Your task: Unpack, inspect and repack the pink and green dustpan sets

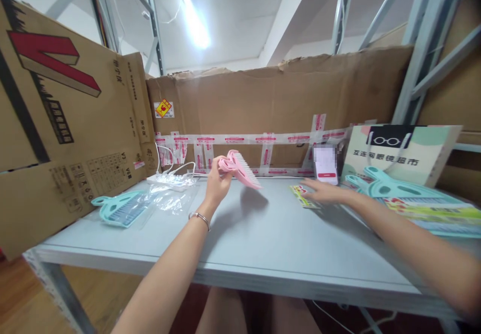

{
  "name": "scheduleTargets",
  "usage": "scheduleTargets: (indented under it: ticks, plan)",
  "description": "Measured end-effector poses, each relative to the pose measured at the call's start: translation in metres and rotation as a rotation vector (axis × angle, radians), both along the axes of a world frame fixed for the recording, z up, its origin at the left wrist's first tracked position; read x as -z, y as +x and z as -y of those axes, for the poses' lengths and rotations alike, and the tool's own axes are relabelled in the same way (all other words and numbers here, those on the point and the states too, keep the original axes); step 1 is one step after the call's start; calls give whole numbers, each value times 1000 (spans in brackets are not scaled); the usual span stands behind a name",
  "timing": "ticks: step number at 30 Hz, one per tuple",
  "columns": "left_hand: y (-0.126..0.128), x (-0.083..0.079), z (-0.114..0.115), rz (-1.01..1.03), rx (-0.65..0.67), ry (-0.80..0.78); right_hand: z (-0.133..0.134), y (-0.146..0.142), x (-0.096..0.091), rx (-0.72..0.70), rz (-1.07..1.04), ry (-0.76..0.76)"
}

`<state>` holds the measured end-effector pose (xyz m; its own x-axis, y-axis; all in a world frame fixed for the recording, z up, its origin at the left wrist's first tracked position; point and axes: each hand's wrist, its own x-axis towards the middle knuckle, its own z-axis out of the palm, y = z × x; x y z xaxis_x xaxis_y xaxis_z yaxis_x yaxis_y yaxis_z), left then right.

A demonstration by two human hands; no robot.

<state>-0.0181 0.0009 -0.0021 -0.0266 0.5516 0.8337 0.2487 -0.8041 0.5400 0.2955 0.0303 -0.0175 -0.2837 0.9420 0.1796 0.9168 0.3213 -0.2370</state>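
My left hand (218, 181) is closed around the handles of a pink mini dustpan and brush (243, 171), held tilted above the table with its pale bristles facing right. Over to the right, my right hand (323, 192) reaches across the tabletop with its fingers stretched out. Its fingertips are at a green and yellow printed card (303, 197) that lies on the table; whether they grip it I cannot tell. Beyond that hand stands a phone (325, 166) with a lit screen, leaning upright.
A teal dustpan and brush (122, 208) lies at left beside clear plastic bags (175, 196) and a white power strip (171, 179). More teal dustpan sets (398, 188) with printed cards lie at right, before a paper bag (402, 153). Cardboard boxes (240, 103) wall the back and left.
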Motion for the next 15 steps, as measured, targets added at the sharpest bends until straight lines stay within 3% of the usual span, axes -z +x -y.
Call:
scheduleTargets:
  ticks: [3,6,8,12,15]
  plan:
    - [6,0,7,-127,87,-17,13,-39,-15,-110,-98,166]
    - [13,-3,19,-200,197,-16,31,-89,-27,-428,-257,410]
    - [16,-6,24,-190,257,-17,40,-114,-33,-519,-320,507]
    - [10,-12,25,-164,273,-37,46,-129,-38,-502,-429,569]
    - [-6,-18,20,-77,115,-25,43,-115,-43,-356,-660,660]
